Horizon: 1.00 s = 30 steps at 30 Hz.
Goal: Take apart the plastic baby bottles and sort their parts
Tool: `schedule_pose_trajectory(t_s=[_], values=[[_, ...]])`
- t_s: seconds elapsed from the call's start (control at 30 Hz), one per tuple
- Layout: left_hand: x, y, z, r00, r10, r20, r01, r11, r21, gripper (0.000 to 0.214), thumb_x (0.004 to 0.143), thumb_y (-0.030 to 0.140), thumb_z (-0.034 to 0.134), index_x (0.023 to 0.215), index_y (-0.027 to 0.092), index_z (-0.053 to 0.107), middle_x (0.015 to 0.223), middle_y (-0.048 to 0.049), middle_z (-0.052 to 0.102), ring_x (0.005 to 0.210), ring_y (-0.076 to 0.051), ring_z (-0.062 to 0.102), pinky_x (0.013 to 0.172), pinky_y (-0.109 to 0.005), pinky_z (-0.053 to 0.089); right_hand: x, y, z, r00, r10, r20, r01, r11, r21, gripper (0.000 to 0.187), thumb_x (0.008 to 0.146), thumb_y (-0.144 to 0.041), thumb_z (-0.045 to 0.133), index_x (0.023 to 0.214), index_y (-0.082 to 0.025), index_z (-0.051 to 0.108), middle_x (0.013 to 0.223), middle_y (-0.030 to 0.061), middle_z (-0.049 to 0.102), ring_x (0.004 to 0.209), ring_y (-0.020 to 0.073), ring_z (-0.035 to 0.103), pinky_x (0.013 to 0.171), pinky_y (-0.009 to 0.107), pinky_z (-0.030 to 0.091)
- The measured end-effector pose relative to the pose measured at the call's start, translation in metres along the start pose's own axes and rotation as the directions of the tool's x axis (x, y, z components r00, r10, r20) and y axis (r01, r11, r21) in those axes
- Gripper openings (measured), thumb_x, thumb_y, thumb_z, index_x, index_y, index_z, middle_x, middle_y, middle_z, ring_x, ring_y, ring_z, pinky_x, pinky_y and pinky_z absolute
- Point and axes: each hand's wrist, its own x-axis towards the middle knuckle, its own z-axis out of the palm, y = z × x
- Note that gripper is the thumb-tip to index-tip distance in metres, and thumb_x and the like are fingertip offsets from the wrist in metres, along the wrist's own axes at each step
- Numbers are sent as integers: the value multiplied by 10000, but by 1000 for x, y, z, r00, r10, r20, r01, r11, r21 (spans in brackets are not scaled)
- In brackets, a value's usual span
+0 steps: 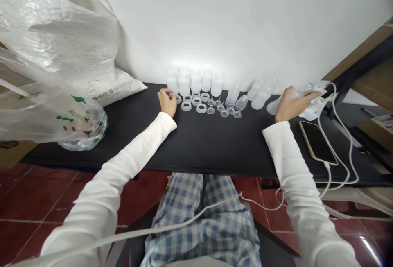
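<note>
At the left end of a row of white, translucent screw rings (186,106), my left hand (168,102) has its fingers curled in. It touches or nearly touches the leftmost ring; anything inside the fingers is hidden. Behind the rings stand several frosted baby bottles (217,85) without tops. Clear silicone nipples (224,113) lie to the right, beside two clear bottle caps (232,96). Farther right are two capped baby bottles (264,94). My right hand (291,105) is closed around another capped baby bottle (273,106), covering its middle.
Plastic bags (80,115) bulge over the left of the black table (211,148). A phone (317,142) with a white cable (348,136) lies at the right, near a white-and-blue packet (311,109). A white wall (233,25) rises behind. One cable crosses my lap.
</note>
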Motion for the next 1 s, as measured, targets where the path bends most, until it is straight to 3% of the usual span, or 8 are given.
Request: schedule_pose_trajectory(t_s=[0.1, 0.27, 0.57, 0.77, 1.0], values=[[0, -3, 5, 998, -57, 12, 57, 998, 36, 254, 795, 120, 557, 996, 231, 447, 1159, -116, 504, 1079, -245, 576, 1081, -481, 449, -6, 1, 4, 990, 126, -63, -127, 992, -4, 412, 939, -374, 518, 1219, -166, 299, 1217, 249, 526, 1208, 343, 570, 1004, 445, 385], [-2, -4, 11, 993, -115, -14, 115, 992, 56, 302, 753, 152, 625, 982, 230, 445, 1154, -150, 493, 1209, -341, 502, 1069, -607, 406, -11, 6, 14, 994, 71, 83, -80, 991, 106, 390, 945, -375, 564, 1199, -199, 326, 1341, 289, 478, 1284, 335, 481, 1066, 434, 310], [-1, -11, 14, 999, -44, 1, 43, 994, 97, 326, 743, 177, 638, 1008, 234, 457, 1173, -154, 482, 1196, -372, 515, 1011, -640, 432, -6, 21, 25, 995, 18, 101, -27, 996, 91, 459, 989, -446, 499, 1288, -143, 328, 1365, 300, 494, 1286, 314, 520, 1058, 410, 359], [-3, -4, 10, 995, -71, 65, 63, 991, 119, 360, 739, 189, 644, 1063, 226, 492, 1231, -173, 463, 1228, -389, 499, 1038, -648, 402, -8, 31, 32, 981, -24, 192, 3, 994, 107, 439, 1058, -435, 266, 1348, -117, 348, 1426, 300, 421, 1377, 306, 440, 1139, 506, 329], [-4, -6, 13, 999, -31, 42, 26, 994, 109, 366, 720, 197, 662, 1054, 234, 515, 1179, -159, 474, 1188, -397, 509, 1008, -662, 412, -10, 36, 37, 929, 14, 370, -12, 1000, -9, 492, 1041, -391, 313, 1403, -59, 326, 1406, 305, 433, 1374, 345, 458, 1114, 613, 356]])
